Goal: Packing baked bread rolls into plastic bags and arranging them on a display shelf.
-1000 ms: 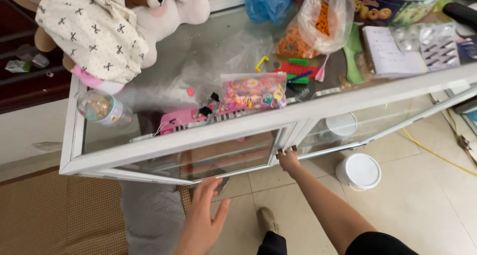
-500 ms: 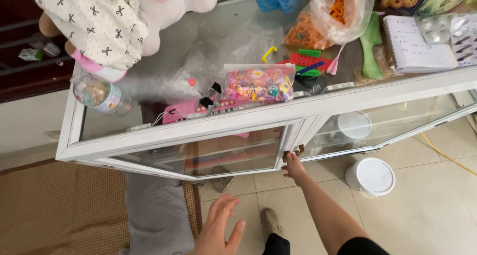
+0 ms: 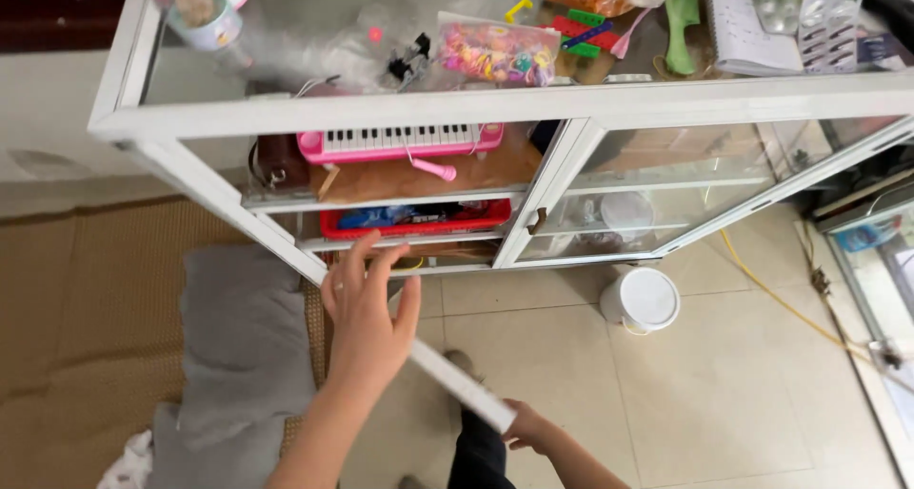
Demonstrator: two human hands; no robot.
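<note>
A white glass cabinet [image 3: 514,103] fills the top of the frame. Its left door [image 3: 286,251] is swung open & runs from upper left down to the bottom middle.

The right hand [image 3: 526,427], bottom middle, holds the door's low end; its fingers [image 3: 514,439] are curled shut on the white edge. The left hand [image 3: 367,318], middle left, is open w/ fingers [image 3: 357,260] spread wide. It sits in front of the door frame, but can't tell if it touches. Its fingertips point up at the red tray [image 3: 419,227] on the lower shelf, just below it.

Inside, on the shelf above, a pink toy piano [image 3: 400,142] lies w/ a pink mic [image 3: 433,169] just in front.

On the glass top surface, upper middle, is a bag of colored bits [image 3: 497,51]; a notebook [image 3: 747,18] & pill packs [image 3: 826,27] are at upper right.

On the tile floor, right of middle, stands a white tub [image 3: 643,299]. A gray cushion [image 3: 243,346] lies at lower left on a brown mat [image 3: 76,356].
</note>
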